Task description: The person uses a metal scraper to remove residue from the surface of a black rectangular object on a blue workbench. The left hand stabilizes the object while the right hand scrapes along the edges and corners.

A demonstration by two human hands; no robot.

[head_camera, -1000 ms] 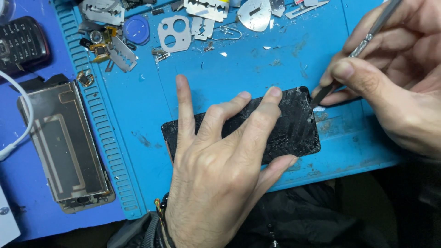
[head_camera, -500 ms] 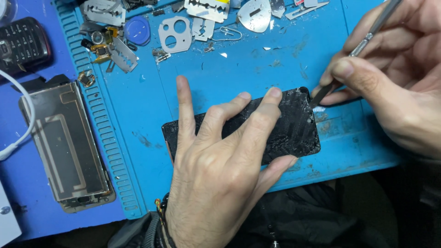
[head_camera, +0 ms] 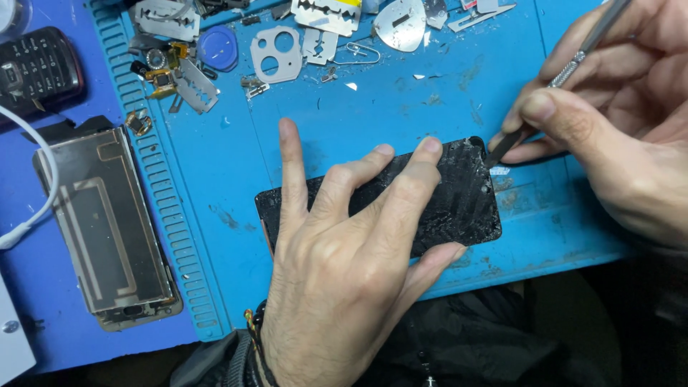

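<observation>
Left hand (head_camera: 344,279): flat, palm down, fingers spread across a cracked black phone panel (head_camera: 459,197), apparently pinning it to the mat so it cannot slide under the tool; thumb tucked against the near edge.
Right hand (head_camera: 616,136): thumb and fingers pinched together around a slim metal pry tool (head_camera: 566,72), gripped like a pen, seemingly for fine control.
Tool tip: dark, flat, touching the panel's far right corner, just beside a small round hole there.
Phone panel: lying lengthwise near the front edge of a blue silicone work mat (head_camera: 430,107); surface shattered and dull, most visible at the right end, left part hidden under the hand.
Mat: ridged strip along its left side, scuffed and stained.
Upper mat: loose parts well apart from the work, among them a pale camera-lens plate (head_camera: 278,54) with round cut-outs, razor blades (head_camera: 326,13), a blue round cap (head_camera: 217,48), and small camera modules (head_camera: 159,72).
Left of mat: a stripped phone frame (head_camera: 107,229) face up, a white cable (head_camera: 39,193) curving across it, a dark keypad phone (head_camera: 36,68) above.
Labels: none legible.
Wrist: beaded bracelet (head_camera: 254,337) on the left arm.
</observation>
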